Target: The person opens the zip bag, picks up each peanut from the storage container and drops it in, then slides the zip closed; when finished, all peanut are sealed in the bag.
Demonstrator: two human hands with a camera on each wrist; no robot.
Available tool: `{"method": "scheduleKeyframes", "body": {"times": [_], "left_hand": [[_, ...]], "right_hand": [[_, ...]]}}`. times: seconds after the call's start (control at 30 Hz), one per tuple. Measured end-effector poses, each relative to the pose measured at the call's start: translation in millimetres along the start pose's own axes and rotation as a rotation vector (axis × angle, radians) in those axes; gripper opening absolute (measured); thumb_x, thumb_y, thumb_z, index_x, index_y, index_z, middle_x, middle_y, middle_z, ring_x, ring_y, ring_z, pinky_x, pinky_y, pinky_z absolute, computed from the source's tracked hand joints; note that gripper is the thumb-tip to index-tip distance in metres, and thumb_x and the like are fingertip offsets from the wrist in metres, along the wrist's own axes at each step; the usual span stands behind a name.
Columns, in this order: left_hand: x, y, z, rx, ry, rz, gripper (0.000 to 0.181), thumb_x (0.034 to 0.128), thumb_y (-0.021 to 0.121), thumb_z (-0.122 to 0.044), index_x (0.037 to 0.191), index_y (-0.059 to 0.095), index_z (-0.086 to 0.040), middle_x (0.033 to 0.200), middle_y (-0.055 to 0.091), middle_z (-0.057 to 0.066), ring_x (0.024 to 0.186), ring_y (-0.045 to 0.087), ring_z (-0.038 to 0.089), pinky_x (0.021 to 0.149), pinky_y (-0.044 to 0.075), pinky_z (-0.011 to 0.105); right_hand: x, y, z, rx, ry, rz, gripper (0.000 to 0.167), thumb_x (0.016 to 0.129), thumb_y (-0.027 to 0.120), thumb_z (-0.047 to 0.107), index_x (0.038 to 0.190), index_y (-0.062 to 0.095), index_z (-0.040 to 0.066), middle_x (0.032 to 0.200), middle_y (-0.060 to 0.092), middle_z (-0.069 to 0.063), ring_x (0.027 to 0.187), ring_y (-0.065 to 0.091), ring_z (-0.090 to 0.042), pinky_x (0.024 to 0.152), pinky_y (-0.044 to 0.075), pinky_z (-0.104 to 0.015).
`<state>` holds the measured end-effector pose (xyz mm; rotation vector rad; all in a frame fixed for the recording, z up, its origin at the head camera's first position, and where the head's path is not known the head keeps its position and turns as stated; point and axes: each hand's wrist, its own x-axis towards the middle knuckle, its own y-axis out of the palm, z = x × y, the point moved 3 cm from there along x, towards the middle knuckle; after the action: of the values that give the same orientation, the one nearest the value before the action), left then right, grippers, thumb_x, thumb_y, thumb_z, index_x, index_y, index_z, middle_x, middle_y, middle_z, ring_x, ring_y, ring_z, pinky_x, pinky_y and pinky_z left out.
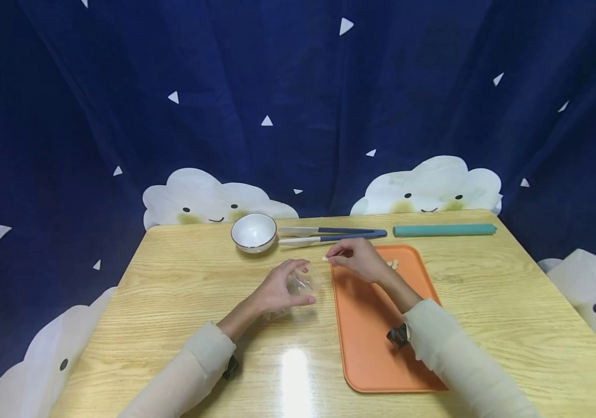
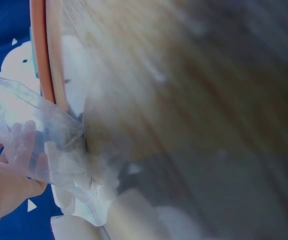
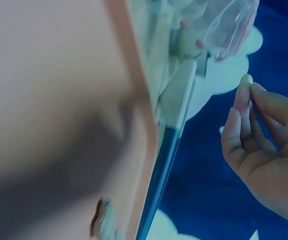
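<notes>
While a navy fabric curtain [image 1: 298, 69] printed with white triangles and smiling clouds hangs behind, a pale wood-grain table [image 1: 183, 278] spreads below the hands. On it lies a rectangular orange tray [image 1: 381, 371] with a raised rim. Past the tray's far end lie a long teal cylinder [image 1: 444, 230] and navy-and-white tongs [image 1: 352, 237], their pale tips just beside a round white bowl [image 1: 254, 232] with a dark rim. Left of the tray, the left hand [image 1: 277, 289] curves thumb and fingers wide around a clear plastic bag [image 1: 305, 283] bearing a thin red line. Over the tray's far-left corner, near a few pale pieces [image 1: 393, 265] on it, the right hand [image 1: 363, 261] narrows to a fingertip pinch, holding one tiny whitish morsel [image 1: 325, 259] near the bag.
</notes>
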<state>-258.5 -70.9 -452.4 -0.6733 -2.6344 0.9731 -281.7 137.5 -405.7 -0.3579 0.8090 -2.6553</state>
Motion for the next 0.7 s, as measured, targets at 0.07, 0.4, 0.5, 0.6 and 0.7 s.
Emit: {"method": "scheduleKeyframes", "body": {"times": [0.07, 0.4, 0.5, 0.6, 0.7], "left_hand": [[-0.1, -0.1, -0.2, -0.006, 0.007, -0.004, 0.084, 0.0711, 0.081, -0.039, 0.14, 0.043, -0.011, 0.129, 0.057, 0.007, 0.125, 0.05, 0.028, 0.107, 0.04, 0.047], [-0.4, -0.3, -0.7, -0.014, 0.009, -0.01, 0.081, 0.0717, 0.08, -0.039, 0.139, 0.044, -0.013, 0.136, 0.053, 0.005, 0.128, 0.048, 0.026, 0.107, 0.04, 0.046], [-0.7, -0.5, -1.6, -0.012, 0.016, -0.016, 0.082, 0.0711, 0.08, -0.04, 0.139, 0.044, -0.012, 0.137, 0.052, 0.006, 0.127, 0.048, 0.027, 0.106, 0.04, 0.046], [-1.0, -0.7, -2.3, -0.005, 0.017, -0.019, 0.083, 0.0707, 0.08, -0.041, 0.14, 0.044, -0.012, 0.137, 0.052, 0.006, 0.127, 0.048, 0.027, 0.106, 0.041, 0.046], [-1.3, -1.1, -2.8, -0.008, 0.012, -0.014, 0.083, 0.0708, 0.08, -0.042, 0.14, 0.044, -0.013, 0.136, 0.053, 0.006, 0.127, 0.048, 0.027, 0.106, 0.04, 0.046]], "right_hand": [[-0.4, 5, 6, 0.008, -0.019, 0.017, 0.01, 0.085, 0.069, 0.009, 0.092, 0.072, 0.003, 0.087, 0.072, -0.01, 0.074, 0.063, -0.014, 0.067, 0.052, -0.019], [-2.5, 28, 20, 0.012, -0.027, 0.076, 0.003, 0.083, 0.072, 0.01, 0.084, 0.072, 0.007, 0.081, 0.072, -0.007, 0.07, 0.06, -0.009, 0.063, 0.05, -0.019], [-2.7, 33, 21, 0.007, -0.04, 0.113, 0.005, 0.084, 0.07, 0.009, 0.086, 0.072, 0.005, 0.085, 0.072, -0.007, 0.073, 0.061, -0.007, 0.065, 0.051, -0.019], [-3.7, 34, 21, -0.008, -0.049, 0.131, 0.005, 0.085, 0.069, 0.009, 0.087, 0.072, 0.006, 0.087, 0.073, -0.005, 0.075, 0.062, -0.007, 0.068, 0.052, -0.019], [-5.5, 29, 19, -0.022, -0.053, 0.116, 0.005, 0.085, 0.069, 0.01, 0.088, 0.072, 0.007, 0.085, 0.072, -0.002, 0.076, 0.062, -0.006, 0.07, 0.053, -0.022]]}}
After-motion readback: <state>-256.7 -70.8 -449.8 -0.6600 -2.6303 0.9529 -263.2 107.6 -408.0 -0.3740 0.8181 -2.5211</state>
